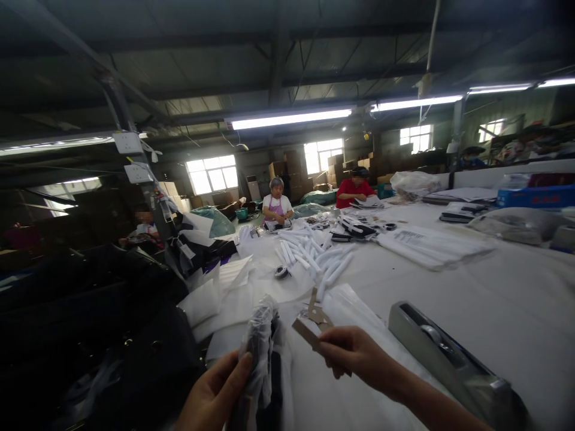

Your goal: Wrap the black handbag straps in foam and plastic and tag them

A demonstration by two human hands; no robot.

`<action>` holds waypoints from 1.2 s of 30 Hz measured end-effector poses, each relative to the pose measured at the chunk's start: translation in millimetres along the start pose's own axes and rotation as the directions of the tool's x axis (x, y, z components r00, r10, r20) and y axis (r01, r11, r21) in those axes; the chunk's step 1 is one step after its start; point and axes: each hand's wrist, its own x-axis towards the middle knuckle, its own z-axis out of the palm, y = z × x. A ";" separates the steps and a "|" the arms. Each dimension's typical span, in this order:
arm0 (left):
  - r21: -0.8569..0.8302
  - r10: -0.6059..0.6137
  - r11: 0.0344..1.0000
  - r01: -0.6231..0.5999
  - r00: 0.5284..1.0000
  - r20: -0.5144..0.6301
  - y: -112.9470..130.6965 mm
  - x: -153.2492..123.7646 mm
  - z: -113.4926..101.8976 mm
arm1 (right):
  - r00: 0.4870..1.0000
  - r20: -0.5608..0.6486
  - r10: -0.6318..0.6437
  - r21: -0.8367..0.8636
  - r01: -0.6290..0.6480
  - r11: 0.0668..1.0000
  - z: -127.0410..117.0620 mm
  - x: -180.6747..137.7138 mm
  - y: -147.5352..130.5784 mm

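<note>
A dark ceiling of broad panels (224, 72) crossed by dark beams (274, 54) fills the top of the frame. Bright white fluorescent tubes (291, 119) run in a line from upper centre to the upper right edge; a dimmer strip light (58, 143) shows at upper left. Pale-lit, multi-paned windows (212, 174) pierce the shadowy far wall (251, 158), from left of centre to upper right. Stacks of brown cardboard boxes (291, 170) stand before it near the centre. A dark, leaning metal post (119, 111) at upper left bears two white socket boxes (128, 143). A pale cable (433, 36) hangs at upper right. A broad, white-covered worktop (516, 287) spreads across the lower right.
</note>
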 end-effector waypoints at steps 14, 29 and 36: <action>0.166 0.084 0.980 -0.113 0.981 0.174 16.4 -19.1 3.7 | 0.967 0.227 -0.118 0.290 0.048 0.956 59.2 6.7 -66.8; 0.099 0.201 0.975 -0.201 0.980 0.009 11.3 -15.6 1.2 | 0.963 0.269 0.009 0.425 -0.127 0.896 68.9 6.1 -79.9; -0.150 0.114 0.981 -0.120 0.992 -0.046 0.7 -5.2 0.9 | 0.944 0.327 0.038 0.378 -0.167 0.910 66.8 10.9 -85.2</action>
